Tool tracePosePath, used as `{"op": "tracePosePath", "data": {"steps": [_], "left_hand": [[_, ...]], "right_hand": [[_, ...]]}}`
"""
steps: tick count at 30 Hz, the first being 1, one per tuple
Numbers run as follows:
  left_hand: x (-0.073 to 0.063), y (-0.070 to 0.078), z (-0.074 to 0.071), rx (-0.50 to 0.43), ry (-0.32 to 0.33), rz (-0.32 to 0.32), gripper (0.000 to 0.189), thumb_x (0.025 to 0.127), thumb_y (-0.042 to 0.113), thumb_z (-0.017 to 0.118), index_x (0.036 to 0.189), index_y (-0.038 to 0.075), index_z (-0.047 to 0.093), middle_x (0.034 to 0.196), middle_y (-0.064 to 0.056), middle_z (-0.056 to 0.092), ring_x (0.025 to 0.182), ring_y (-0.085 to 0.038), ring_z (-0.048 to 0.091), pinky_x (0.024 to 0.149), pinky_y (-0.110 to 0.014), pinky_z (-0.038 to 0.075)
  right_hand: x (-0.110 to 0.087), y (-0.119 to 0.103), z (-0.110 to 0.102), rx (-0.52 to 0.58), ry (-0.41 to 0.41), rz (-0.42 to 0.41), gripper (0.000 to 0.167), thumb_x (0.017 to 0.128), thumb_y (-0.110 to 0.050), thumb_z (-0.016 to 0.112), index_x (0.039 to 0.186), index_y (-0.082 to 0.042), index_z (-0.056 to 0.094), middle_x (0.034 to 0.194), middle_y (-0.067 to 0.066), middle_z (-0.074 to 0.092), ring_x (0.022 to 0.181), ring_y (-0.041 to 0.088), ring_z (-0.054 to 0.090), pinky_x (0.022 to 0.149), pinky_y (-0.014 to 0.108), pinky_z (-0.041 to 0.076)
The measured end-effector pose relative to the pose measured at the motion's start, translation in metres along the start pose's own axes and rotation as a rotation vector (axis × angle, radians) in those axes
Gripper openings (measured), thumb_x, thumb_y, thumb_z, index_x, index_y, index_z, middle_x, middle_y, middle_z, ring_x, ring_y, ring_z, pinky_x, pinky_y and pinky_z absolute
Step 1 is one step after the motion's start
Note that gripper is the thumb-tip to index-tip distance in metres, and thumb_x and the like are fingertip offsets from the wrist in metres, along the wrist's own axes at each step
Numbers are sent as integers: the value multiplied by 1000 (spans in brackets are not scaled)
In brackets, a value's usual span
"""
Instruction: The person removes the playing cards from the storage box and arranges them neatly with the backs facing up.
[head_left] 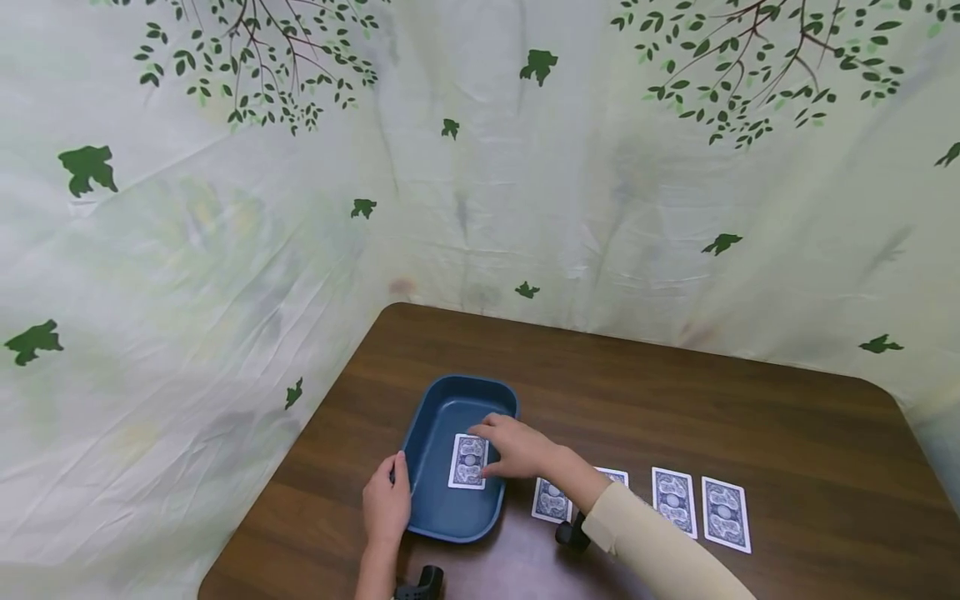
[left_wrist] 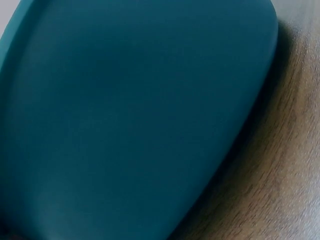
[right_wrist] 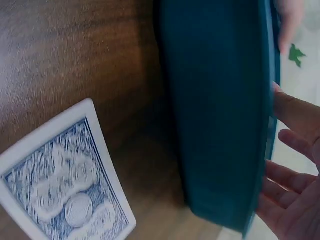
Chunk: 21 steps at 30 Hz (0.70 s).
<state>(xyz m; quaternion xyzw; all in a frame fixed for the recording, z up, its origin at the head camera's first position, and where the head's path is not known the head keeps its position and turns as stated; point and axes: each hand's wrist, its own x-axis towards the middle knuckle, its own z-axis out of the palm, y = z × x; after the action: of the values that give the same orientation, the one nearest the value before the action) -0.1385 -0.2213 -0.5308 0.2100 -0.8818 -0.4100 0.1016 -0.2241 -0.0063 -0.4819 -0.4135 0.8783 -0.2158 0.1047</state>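
Note:
My left hand (head_left: 387,502) grips the left rim of a blue tray (head_left: 459,528), thumb on the rim. A playing card (head_left: 465,465) with a blue-and-white back lies face down inside the tray. Over the tray's right side, my right hand (head_left: 517,446) is at this card, its thumb and fingers apart near the right and top edges. In the right wrist view, the fingers (right_wrist: 287,182) show beyond the tray wall (right_wrist: 220,115), with the card there hidden. Only the tray's blue outer side (left_wrist: 125,110) and tabletop fill the left wrist view.
Right of the tray, several more face-down cards lie on the brown wooden table (head_left: 600,367): one near card (head_left: 550,502), one partly covered by the right forearm (head_left: 617,476), and two farther right (head_left: 673,502). A leaf-patterned cloth (head_left: 600,208) hangs behind the table.

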Motion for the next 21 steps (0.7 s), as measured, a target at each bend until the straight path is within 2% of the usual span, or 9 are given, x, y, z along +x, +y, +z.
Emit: {"op": "tracePosePath", "data": {"steps": [8, 15, 21], "left_hand": [[0, 0, 0, -7, -1, -4, 54, 99, 39, 32, 123, -5, 53, 121, -26, 53, 109, -43, 50, 90, -56, 38], [1, -1, -1, -8, 16, 19, 53, 99, 39, 33, 121, -4, 55, 119, -26, 55, 107, -43, 52, 89, -56, 38], [0, -1, -2, -12, 3, 12, 51, 99, 37, 34, 121, -5, 54, 119, -26, 55, 105, -43, 52, 88, -56, 39]], "right_hand": [[19, -13, 18, -115, -91, -2, 61, 76, -37, 74, 129, -14, 54, 116, 10, 53, 96, 16, 50, 85, 28, 45], [34, -19, 30, -215, -135, 57, 67, 71, -44, 76, 128, -16, 54, 116, 12, 53, 100, 21, 51, 87, 32, 44], [41, -17, 38, -263, -158, 108, 72, 67, -48, 77, 128, -17, 54, 112, 13, 52, 98, 24, 50, 83, 33, 45]]}}
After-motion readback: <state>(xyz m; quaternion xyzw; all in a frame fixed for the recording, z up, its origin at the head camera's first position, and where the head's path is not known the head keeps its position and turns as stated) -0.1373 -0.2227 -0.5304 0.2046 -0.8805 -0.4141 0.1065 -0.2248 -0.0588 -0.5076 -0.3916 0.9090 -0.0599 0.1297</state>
